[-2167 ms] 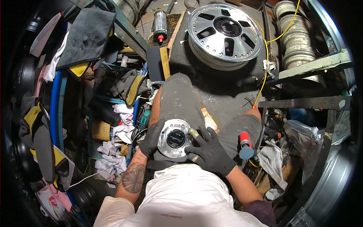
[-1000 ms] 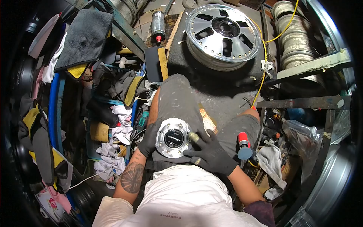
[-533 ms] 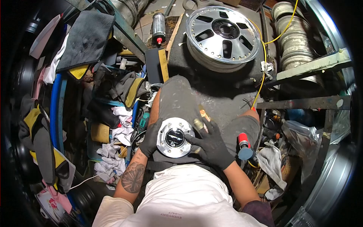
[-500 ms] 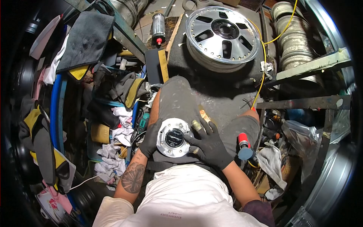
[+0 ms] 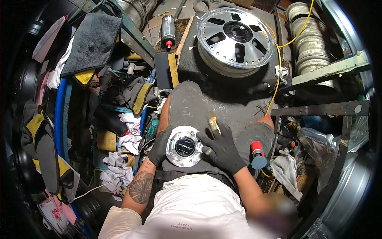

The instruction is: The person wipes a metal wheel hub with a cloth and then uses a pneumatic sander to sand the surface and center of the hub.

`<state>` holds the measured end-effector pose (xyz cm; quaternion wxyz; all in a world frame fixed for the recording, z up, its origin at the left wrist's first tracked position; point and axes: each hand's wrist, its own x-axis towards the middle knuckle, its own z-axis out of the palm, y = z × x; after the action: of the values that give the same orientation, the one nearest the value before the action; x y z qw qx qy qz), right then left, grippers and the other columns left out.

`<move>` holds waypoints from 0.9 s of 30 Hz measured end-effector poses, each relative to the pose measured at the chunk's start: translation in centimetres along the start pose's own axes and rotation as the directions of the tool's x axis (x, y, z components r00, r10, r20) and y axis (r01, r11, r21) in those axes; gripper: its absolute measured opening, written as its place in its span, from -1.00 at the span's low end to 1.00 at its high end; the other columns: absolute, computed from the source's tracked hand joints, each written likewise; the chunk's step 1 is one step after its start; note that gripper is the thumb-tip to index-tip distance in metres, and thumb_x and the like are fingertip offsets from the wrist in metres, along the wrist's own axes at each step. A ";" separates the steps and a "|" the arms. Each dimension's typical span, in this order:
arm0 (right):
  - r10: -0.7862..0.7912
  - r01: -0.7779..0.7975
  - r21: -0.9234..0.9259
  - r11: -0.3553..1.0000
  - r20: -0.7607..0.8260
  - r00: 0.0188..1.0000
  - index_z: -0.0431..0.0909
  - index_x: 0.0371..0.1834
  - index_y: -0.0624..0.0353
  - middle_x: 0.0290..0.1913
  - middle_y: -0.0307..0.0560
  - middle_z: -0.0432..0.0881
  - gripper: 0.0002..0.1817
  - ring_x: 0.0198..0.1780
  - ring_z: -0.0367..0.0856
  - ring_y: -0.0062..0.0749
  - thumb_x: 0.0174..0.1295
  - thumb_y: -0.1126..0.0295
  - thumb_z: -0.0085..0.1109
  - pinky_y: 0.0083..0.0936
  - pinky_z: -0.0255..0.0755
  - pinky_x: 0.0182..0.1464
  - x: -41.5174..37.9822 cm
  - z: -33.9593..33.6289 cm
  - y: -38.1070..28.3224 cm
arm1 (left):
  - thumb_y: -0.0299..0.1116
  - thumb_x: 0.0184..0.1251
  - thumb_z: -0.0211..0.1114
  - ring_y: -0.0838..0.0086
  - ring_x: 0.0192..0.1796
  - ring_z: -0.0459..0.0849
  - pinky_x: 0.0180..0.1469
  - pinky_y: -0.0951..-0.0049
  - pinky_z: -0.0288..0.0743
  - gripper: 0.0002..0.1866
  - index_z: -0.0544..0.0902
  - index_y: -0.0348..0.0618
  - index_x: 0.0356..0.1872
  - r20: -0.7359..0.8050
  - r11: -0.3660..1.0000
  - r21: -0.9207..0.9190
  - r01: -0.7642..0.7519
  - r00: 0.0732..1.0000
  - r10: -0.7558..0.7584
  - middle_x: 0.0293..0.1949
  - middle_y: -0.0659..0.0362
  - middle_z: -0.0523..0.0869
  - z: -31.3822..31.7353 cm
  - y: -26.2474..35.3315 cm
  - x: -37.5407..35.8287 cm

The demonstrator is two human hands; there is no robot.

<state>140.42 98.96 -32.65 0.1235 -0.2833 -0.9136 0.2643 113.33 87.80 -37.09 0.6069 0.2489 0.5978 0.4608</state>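
Observation:
A round silver metal cap (image 5: 175, 156) with a dark centre and a ring of bolts lies over my lap. My left hand (image 5: 160, 147), in a dark glove, grips its left edge with the fingers wrapped round the side. At the right edge of the cap is my right hand (image 5: 223, 149), also gloved. Its fingers are spread, the thumb and forefinger nearest the rim, with worn yellowish patches on the fingertips. Beyond my knees a silver wheel (image 5: 254, 36) with dark openings rests on a dark padded surface (image 5: 230, 93).
A red and blue tool (image 5: 258, 155) is by my right thigh. A clear bottle (image 5: 168, 30) stands at the top. Crates with rags (image 5: 129, 135) are at left, a grey cloth (image 5: 92, 44) above. A yellow hose (image 5: 279, 59) and stacked rims (image 5: 308, 40) are at right.
My right hand has shifted slightly, its fingers now more spread and a little off the cap's face. The cap and my left hand have moved slightly right in the view.

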 end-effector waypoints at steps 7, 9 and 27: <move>-0.035 0.026 0.090 0.996 0.092 0.995 0.54 0.47 -0.18 0.60 0.25 0.23 -0.36 0.66 0.01 0.30 0.29 0.02 0.28 0.26 -0.07 0.60 0.9 -0.6 -3.1 | -0.20 0.77 -0.08 0.36 0.02 0.80 0.09 0.37 0.67 -0.55 0.59 -0.38 0.27 -0.025 0.998 -0.059 -0.037 0.999 0.035 0.03 0.01 0.81 -0.6 -2.0 0.4; -0.129 0.107 0.153 0.982 0.138 0.982 0.55 0.46 -0.19 0.61 0.24 0.21 -0.36 0.67 0.00 0.31 0.27 0.02 0.29 0.27 -0.09 0.61 1.0 -1.5 -4.7 | -0.05 0.75 -0.07 0.29 0.11 0.78 0.18 0.31 0.66 -0.46 0.57 -0.35 0.32 0.022 0.930 -0.358 0.081 0.997 -0.078 0.14 -0.02 0.77 0.5 -0.6 0.0; -0.120 0.116 0.056 0.992 0.071 0.990 0.51 0.50 -0.38 0.57 0.16 0.35 -0.36 0.60 0.19 0.32 0.30 -0.04 0.23 0.41 -0.06 0.56 3.8 2.5 -6.2 | 0.46 0.59 -0.37 0.04 0.43 0.56 0.49 0.07 0.47 -0.01 0.35 -0.32 0.54 0.100 0.844 -0.480 0.238 0.971 -0.217 0.44 -0.18 0.50 2.5 5.2 -1.4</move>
<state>133.62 95.76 -31.02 0.1120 -0.2153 -0.9256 0.2904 114.60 89.57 -31.60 0.7127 0.0243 0.4743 0.5163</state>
